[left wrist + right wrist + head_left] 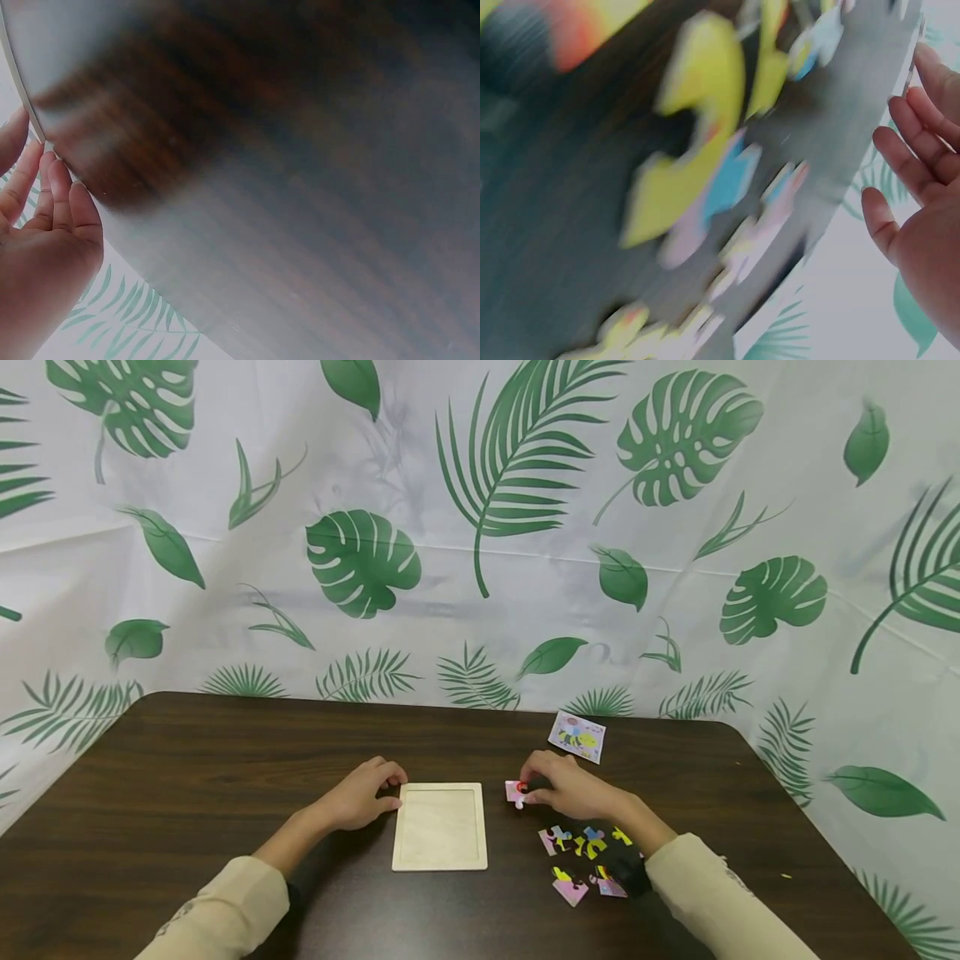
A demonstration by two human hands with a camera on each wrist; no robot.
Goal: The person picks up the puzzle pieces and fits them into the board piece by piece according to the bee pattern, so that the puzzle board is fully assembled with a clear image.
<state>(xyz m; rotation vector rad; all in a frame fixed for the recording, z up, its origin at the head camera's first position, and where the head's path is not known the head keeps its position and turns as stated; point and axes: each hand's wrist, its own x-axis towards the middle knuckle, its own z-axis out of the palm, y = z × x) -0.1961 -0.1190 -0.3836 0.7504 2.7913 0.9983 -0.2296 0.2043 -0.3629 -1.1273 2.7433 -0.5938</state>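
Observation:
A pale wooden puzzle tray (pixel 439 825) lies flat on the dark table, its recess bare. My left hand (pixel 372 791) rests at the tray's upper left corner, fingers loosely bent and touching its edge; the left wrist view shows those fingers (pixel 56 202) close up and blurred. My right hand (pixel 534 787) is just right of the tray and pinches a pink puzzle piece (pixel 516 792) low over the table. Several loose coloured pieces (pixel 583 841) lie beneath my right forearm and appear as blurred yellow and blue shapes (pixel 705 150) in the right wrist view.
A small picture card (pixel 577 736) lies behind my right hand near the table's far edge. The dark wooden table (pixel 187 777) is backed and flanked by a white cloth with green leaves (pixel 480 527).

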